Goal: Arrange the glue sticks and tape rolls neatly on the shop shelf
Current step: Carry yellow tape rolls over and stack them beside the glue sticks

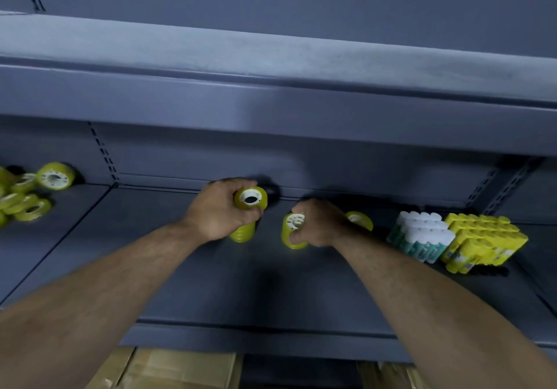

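On the grey metal shelf (180, 283), far left, loose yellow-green tape rolls (27, 191) lie heaped. Mid-shelf, the left hand (221, 209) grips a stack of yellow-green rolls (242, 232) (somewhat blurred); the right hand (318, 223) curls round a single yellow-green roll (287, 229). White-capped teal glue sticks (422, 235) and yellow glue sticks (485, 238) sit packed together at right.

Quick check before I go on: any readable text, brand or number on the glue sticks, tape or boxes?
Label on white-and-teal glue sticks: too blurred to read.
Print on yellow glue sticks: too blurred to read.
No text visible on the tape rolls, shelf or cardboard boxes.
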Available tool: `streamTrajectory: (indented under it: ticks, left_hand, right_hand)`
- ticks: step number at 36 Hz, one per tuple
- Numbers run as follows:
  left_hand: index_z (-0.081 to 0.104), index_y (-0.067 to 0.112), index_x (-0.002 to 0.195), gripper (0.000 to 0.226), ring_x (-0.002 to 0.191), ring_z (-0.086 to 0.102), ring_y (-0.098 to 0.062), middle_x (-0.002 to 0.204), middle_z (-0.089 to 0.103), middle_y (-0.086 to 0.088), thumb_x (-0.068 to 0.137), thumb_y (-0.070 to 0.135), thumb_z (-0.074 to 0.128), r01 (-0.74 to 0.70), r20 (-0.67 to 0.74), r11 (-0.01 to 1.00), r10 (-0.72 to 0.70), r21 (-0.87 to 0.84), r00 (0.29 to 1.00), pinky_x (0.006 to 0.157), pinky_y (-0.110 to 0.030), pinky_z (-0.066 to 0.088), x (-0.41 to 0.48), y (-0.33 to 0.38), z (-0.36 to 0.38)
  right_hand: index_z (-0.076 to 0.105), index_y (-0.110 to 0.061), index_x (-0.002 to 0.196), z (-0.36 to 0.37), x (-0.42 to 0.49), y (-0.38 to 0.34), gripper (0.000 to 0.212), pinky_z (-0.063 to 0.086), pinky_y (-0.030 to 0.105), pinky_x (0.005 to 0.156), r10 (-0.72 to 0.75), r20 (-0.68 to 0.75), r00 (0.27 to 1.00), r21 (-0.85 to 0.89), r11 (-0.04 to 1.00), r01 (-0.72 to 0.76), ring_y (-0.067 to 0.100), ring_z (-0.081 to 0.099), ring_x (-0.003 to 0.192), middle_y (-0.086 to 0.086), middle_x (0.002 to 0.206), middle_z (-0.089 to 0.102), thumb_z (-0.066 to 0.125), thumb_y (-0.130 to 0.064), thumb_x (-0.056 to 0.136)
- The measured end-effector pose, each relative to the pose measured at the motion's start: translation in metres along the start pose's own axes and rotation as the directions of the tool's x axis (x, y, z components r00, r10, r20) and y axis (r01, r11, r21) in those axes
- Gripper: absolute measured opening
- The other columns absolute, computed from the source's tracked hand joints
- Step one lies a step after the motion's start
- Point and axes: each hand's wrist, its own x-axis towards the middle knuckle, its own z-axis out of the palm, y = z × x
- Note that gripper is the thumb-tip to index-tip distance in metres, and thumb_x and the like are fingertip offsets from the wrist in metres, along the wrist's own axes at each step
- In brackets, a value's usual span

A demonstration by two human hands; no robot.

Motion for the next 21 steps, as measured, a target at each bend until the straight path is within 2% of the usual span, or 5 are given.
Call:
streamTrajectory:
  ticks: [5, 10, 14, 18, 21]
  left_hand:
    - [0.067, 0.03, 0.125, 0.065, 0.108, 0.063, -0.005, 0.12, 0.068, 0.014, 0.063, 0.046, 0.08, -0.007, 0.033, 1.0, 0.008, -0.029, 0.999, 0.09, -0.018, 0.044, -0.0002, 0.0022, -0.0011]
    - [0.068, 0.027, 0.123, 0.058, 0.106, 0.064, -0.006, 0.116, 0.069, 0.013, 0.068, 0.038, 0.084, -0.015, 0.039, 0.998, 0.017, -0.058, 0.999, 0.094, -0.023, 0.048, 0.0015, 0.0009, -0.0012]
    - [0.071, 0.03, 0.115, 0.07, 0.098, 0.067, -0.003, 0.104, 0.072, 0.017, 0.052, 0.059, 0.071, -0.013, 0.058, 0.994, 0.019, -0.106, 0.998, 0.092, -0.03, 0.054, 0.0015, -0.001, -0.0008]
    - [0.072, 0.03, 0.11, 0.063, 0.092, 0.068, -0.003, 0.098, 0.072, 0.017, 0.053, 0.056, 0.072, -0.019, 0.065, 0.992, 0.027, -0.122, 0.998, 0.088, -0.033, 0.056, 0.002, -0.0026, -0.0018]
    - [0.071, 0.028, 0.11, 0.05, 0.092, 0.068, -0.003, 0.099, 0.072, 0.015, 0.063, 0.038, 0.084, -0.017, 0.064, 0.992, 0.025, -0.122, 0.998, 0.089, -0.033, 0.055, 0.0027, -0.0026, -0.0023]
  right_hand:
    - [0.066, -0.01, 0.119, 0.0018, 0.0, -0.0014, 0.063, 0.055, 0.041, 0.09, 0.005, -0.004, 1.0, -0.011, 1.0, -0.005, 0.028, 0.063, 0.108, 0.007, 0.12, 0.066, 0.085, -0.036, 0.065]
    - [0.065, -0.017, 0.113, 0.0039, -0.0011, -0.0038, 0.055, 0.05, 0.029, 0.075, 0.008, -0.011, 1.0, -0.035, 0.999, -0.009, 0.023, 0.063, 0.102, 0.0, 0.111, 0.064, 0.082, -0.038, 0.065]
    - [0.063, -0.02, 0.114, 0.0048, -0.0032, -0.0067, 0.054, 0.036, 0.024, 0.07, 0.015, -0.015, 1.0, -0.036, 0.999, -0.015, 0.023, 0.062, 0.103, 0.0, 0.112, 0.064, 0.08, -0.036, 0.066]
    - [0.061, -0.028, 0.128, 0.0054, -0.0035, -0.0075, 0.063, 0.041, 0.023, 0.08, -0.002, -0.013, 1.0, -0.043, 0.999, 0.002, 0.021, 0.06, 0.115, -0.003, 0.127, 0.062, 0.078, -0.034, 0.068]
    - [0.064, -0.029, 0.125, 0.0045, -0.0031, -0.0097, 0.06, 0.053, 0.032, 0.091, -0.02, -0.002, 1.0, -0.059, 0.998, 0.02, 0.024, 0.061, 0.114, -0.001, 0.125, 0.064, 0.078, -0.031, 0.067]
